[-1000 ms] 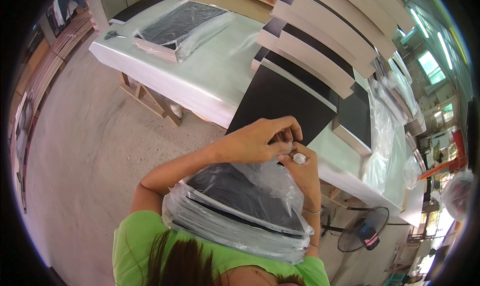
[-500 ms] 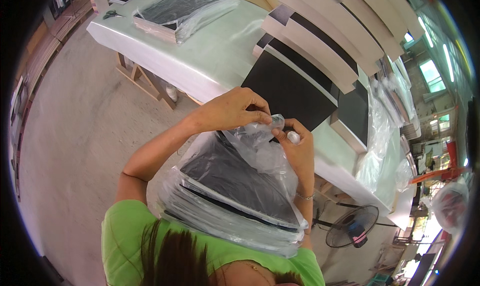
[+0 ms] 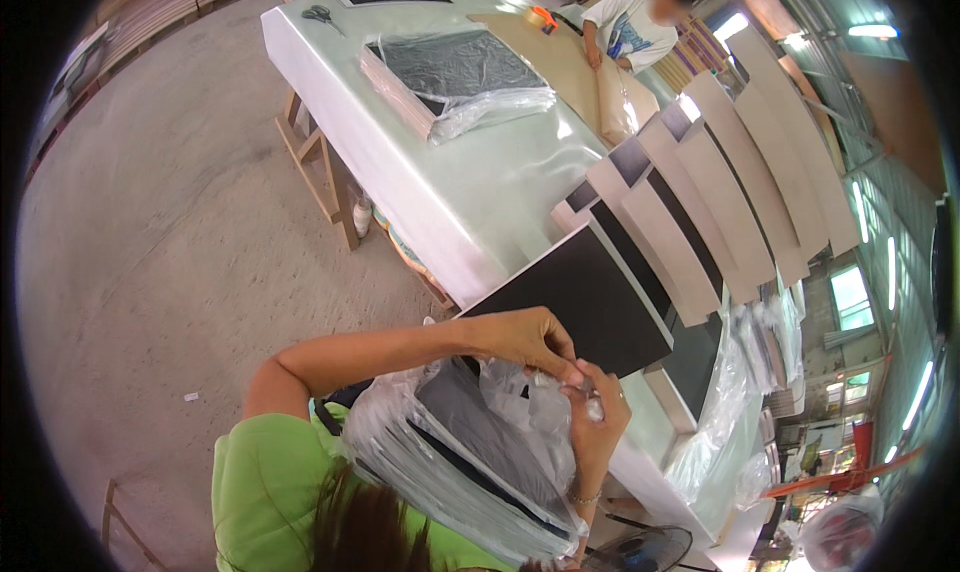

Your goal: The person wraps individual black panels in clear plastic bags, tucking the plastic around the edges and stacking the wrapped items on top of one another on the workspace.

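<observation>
A bundle of clear plastic film (image 3: pixel 400 447) with a dark surface showing through it rests against my green top. My left hand (image 3: pixel 535 344) pinches the gathered far end of the plastic between thumb and fingers. Close beside it, my right hand (image 3: pixel 598 407) is also closed on the bunched plastic, a crumpled bit showing between its fingers. Just beyond both hands a flat black panel (image 3: pixel 580 292) with a pale edge lies tilted on the table. Whether the plastic is one sheet or several bags I cannot tell.
A pale covered table (image 3: pixel 420 187) holds a plastic-wrapped dark panel (image 3: pixel 460 67), scissors (image 3: pixel 322 17) and an orange tape dispenser (image 3: pixel 541 20). Pale boxes with black tops (image 3: pixel 700 202) are stacked at right. A co-worker (image 3: pixel 635 32) stands across the table. A fan (image 3: pixel 640 550) stands lower right.
The view has swung so the table and boxes sit lower and the co-worker shows. Both hands have stayed together on the plastic's gathered end.
</observation>
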Available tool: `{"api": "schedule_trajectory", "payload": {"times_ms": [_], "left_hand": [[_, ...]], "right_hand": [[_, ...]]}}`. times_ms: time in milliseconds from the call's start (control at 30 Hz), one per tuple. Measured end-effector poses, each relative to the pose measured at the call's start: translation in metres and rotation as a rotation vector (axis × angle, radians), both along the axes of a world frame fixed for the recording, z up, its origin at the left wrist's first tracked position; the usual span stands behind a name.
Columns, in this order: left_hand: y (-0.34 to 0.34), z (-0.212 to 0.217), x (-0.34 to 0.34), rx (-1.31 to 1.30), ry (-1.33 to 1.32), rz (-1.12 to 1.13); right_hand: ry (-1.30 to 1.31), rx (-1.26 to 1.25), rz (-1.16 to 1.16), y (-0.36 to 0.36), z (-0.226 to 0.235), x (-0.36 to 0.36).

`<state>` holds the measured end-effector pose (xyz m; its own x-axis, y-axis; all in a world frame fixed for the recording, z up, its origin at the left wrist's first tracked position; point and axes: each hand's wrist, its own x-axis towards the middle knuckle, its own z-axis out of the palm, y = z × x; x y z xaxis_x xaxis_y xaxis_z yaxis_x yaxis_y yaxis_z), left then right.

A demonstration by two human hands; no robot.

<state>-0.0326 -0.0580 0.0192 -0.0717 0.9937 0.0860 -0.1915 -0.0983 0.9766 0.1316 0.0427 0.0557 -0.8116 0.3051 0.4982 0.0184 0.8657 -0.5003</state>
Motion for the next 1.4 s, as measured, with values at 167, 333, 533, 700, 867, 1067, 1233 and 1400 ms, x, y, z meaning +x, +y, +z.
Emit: {"api": "schedule_trajectory", "payload": {"times_ms": [167, 333, 533, 700, 867, 1067, 1233, 1400], "left_hand": [[0.008, -0.01, 0.002, 0.074, -0.12, -0.034], [0.013, -0.011, 0.005, 0.049, -0.067, 0.002], [0.013, -0.019, 0.007, 0.0, -0.202, -0.043], [0.011, -0.022, 0.009, -0.031, -0.35, -0.071], [0.011, -0.023, 0.009, -0.01, -0.369, -0.108], [0.019, -0.023, 0.017, -0.039, -0.433, -0.128], [0.011, -0.028, 0.005, -0.106, -0.545, -0.104], [0.013, -0.026, 0.005, -0.075, -0.509, -0.135]], "right_hand": [[0.077, -0.005, -0.039, 0.0, -0.005, -0.002], [0.078, 0.038, -0.076, 0.002, -0.007, -0.002], [0.165, -0.035, -0.054, 0.012, -0.02, 0.001], [0.186, -0.108, -0.09, 0.006, -0.021, -0.005], [0.225, -0.006, -0.069, 0.01, -0.027, -0.003], [0.407, 0.017, -0.027, 0.017, -0.032, 0.005], [0.334, -0.183, 0.024, 0.016, -0.031, -0.01], [0.422, -0.589, 0.131, 0.018, -0.033, 0.006]]}}
